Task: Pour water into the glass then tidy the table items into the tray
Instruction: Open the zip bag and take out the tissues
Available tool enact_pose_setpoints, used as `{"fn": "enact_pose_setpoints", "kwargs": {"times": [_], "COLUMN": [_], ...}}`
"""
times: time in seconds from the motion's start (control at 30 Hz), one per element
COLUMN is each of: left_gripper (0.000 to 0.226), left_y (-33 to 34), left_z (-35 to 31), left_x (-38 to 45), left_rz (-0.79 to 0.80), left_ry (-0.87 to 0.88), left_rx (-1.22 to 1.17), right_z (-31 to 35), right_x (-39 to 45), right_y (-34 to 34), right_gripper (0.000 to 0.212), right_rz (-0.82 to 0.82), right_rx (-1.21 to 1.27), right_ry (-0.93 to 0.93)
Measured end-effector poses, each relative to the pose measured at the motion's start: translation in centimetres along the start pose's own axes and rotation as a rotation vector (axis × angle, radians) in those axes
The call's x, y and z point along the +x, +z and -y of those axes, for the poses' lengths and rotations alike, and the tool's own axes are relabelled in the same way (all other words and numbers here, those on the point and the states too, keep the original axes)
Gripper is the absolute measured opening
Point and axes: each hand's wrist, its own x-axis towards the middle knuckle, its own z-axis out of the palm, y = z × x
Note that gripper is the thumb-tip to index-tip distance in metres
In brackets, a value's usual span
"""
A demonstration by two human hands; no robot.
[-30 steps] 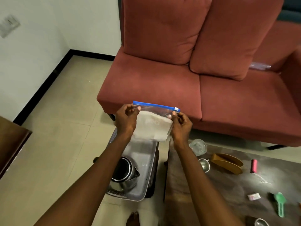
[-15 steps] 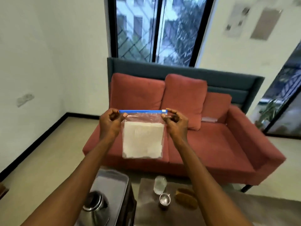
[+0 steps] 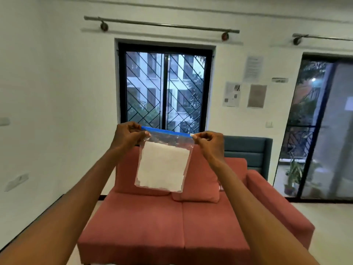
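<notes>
I see a white-walled room with a barred window (image 3: 165,90) at 12 o'clock, a curtain rod (image 3: 162,25) above it, papers (image 3: 245,87) taped to the wall at 2 o'clock, and a glass door (image 3: 322,129) at 3 o'clock. A red sofa (image 3: 172,226) fills the lower middle; its front edge is cut off by the bottom of the view. The printing on the papers is too blurred for me to read. Both arms are raised, holding a clear zip bag (image 3: 164,161) at centre. My left hand (image 3: 127,135) pinches the top corner at the bag's 10 o'clock; my right hand (image 3: 210,142) pinches the blue zip strip (image 3: 167,131) at its white slider end, at 2 o'clock. The bag hangs below both grips with a folded white sheet (image 3: 163,166) inside, hiding part of the sofa cushions.
</notes>
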Motion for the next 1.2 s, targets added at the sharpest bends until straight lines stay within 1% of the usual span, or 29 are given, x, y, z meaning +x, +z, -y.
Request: {"fn": "enact_pose_setpoints", "kwargs": {"times": [0.1,0.2,0.23,0.3,0.37,0.4,0.5,0.57,0.67,0.8,0.97,1.13,1.2], "left_gripper": [0.019,0.017,0.016,0.025,0.03,0.028,0.016,0.013,0.015,0.015,0.011,0.012,0.012], "left_y": [1.0,3.2,4.1,6.3,8.4,9.3,10.6,10.9,11.3,12.2,13.1,13.4,13.3], "left_z": [-3.7,-7.3,-8.3,-9.8,-10.6,-10.7,-10.3,-9.8,-9.3,-8.7,-7.9,-6.5,-6.0], "left_x": [0.8,1.3,1.3,1.1,0.7,0.6,0.7,0.5,0.3,0.5,0.2,0.1,0.2], "left_rz": [0.081,0.153,0.196,0.314,0.435,0.469,0.46,0.447,0.467,0.485,0.484,0.49,0.503], "left_ry": [0.119,0.265,0.319,0.409,0.454,0.476,0.531,0.537,0.489,0.427,0.436,0.39,0.362], "left_rx": [0.106,0.213,0.279,0.437,0.567,0.613,0.647,0.635,0.637,0.636,0.566,0.505,0.503], "right_z": [1.6,3.2,3.6,4.5,5.3,5.6,5.9,5.5,4.6,3.2,2.4,1.6,0.9], "right_x": [0.3,0.5,0.5,0.3,0.0,-0.1,-0.3,-0.5,-0.6,-0.5,0.0,0.8,1.1], "right_y": [-1.6,-2.6,-2.7,-2.5,-2.4,-2.4,-2.8,-3.3,-3.7,-4.1,-4.9,-5.7,-6.2], "right_gripper": [0.013,0.016,0.017,0.017,0.016,0.013,0.008,0.009,0.009,0.014,0.016,0.009,0.01], "right_rz": [-0.056,-0.08,-0.079,-0.067,-0.046,-0.027,0.027,0.067,0.115,0.106,0.066,0.047,0.056], "right_rx": [-0.079,-0.158,-0.172,-0.182,-0.183,-0.17,-0.095,-0.072,-0.075,-0.087,-0.195,-0.301,-0.314], "right_ry": [-0.021,-0.043,-0.054,-0.068,-0.084,-0.09,-0.07,-0.059,-0.065,-0.054,-0.07,-0.064,-0.062]}}
